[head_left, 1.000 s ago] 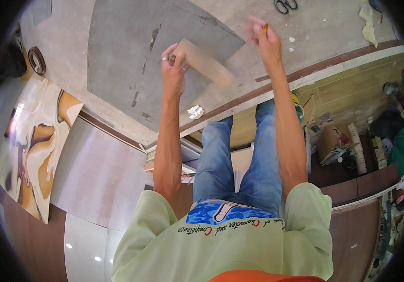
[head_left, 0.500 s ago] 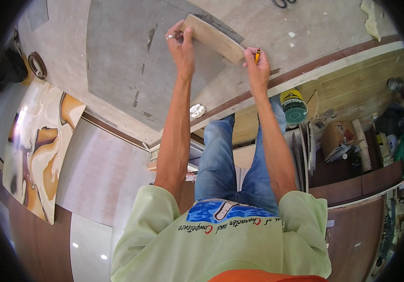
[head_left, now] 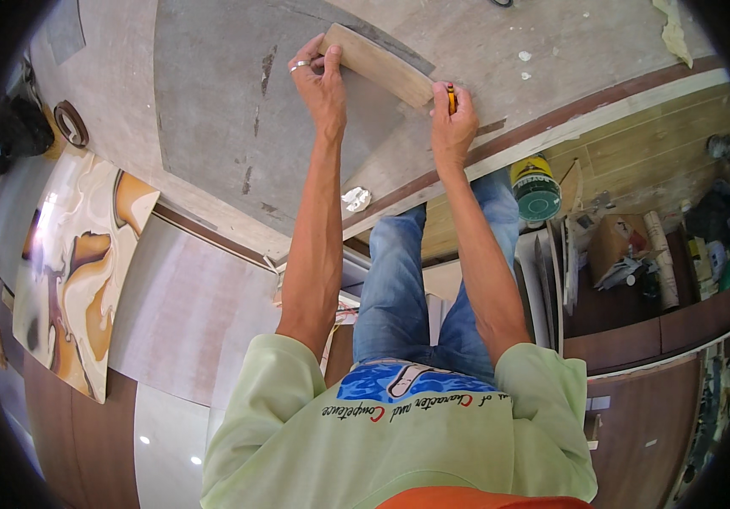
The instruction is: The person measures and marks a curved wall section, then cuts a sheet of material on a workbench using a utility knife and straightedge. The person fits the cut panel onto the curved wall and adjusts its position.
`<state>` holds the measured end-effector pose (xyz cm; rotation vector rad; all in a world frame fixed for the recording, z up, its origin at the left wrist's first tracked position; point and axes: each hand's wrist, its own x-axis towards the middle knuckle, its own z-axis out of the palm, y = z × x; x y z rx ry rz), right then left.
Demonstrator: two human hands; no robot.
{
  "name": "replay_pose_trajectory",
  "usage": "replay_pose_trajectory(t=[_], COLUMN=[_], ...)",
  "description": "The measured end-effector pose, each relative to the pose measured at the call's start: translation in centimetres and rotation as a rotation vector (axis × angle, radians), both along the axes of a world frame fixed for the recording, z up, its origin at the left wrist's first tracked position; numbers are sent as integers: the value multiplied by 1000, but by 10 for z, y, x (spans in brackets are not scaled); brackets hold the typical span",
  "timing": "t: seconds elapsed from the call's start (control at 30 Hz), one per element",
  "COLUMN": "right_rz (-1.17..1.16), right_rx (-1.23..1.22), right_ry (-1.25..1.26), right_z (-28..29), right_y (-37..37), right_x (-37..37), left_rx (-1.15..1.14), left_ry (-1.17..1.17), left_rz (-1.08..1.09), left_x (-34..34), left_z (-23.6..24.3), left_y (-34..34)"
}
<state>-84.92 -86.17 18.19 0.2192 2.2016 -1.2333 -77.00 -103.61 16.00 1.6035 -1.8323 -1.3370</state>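
Observation:
My left hand [head_left: 318,76], with a ring on one finger, grips the upper left end of a short tan wooden board [head_left: 378,64]. My right hand [head_left: 454,123] is closed around a small orange-yellow pencil-like tool [head_left: 451,98] and touches the board's lower right end. The board lies slanted over a large grey sheet [head_left: 208,127] on a pale, stained work surface [head_left: 560,81]. A crumpled white scrap [head_left: 356,198] sits near the front edge, below and between my hands.
A glossy marbled panel [head_left: 76,288] leans at the left near a brown roll [head_left: 70,123]. A green bucket [head_left: 537,202], cardboard box [head_left: 615,246] and paper roll [head_left: 664,263] stand at the lower right. Scissors [head_left: 501,2] show at the top edge.
The board and my left hand rose from lower down, then shifted slightly left. My right hand came down and left from above onto the board's right end.

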Motion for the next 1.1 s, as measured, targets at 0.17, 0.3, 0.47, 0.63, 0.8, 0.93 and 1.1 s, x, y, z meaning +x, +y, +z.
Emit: replay_pose_trajectory(t=[0.17,0.3,0.47,0.63,0.8,0.93,1.1], right_rz=[44,36,30,42,-14,-13,-17], right_rx=[29,23,30,36,31,34,30], right_ry=[29,42,41,79,37,61,49], right_z=[-2,-3,-5,-6,-4,-3,-2], right_y=[0,0,0,-1,-3,-4,-4], right_x=[-1,1,3,4,5,4,4], left_rx=[-14,-18,-28,-9,-2,14,24], left_ry=[-23,-17,-14,-30,-40,-38,-28], left_rz=[-12,-10,-6,6,3,15,11], left_x=[0,0,1,0,-2,-2,0], left_z=[0,-1,-2,-1,1,2,0], left_y=[0,0,1,0,-1,-1,-1])
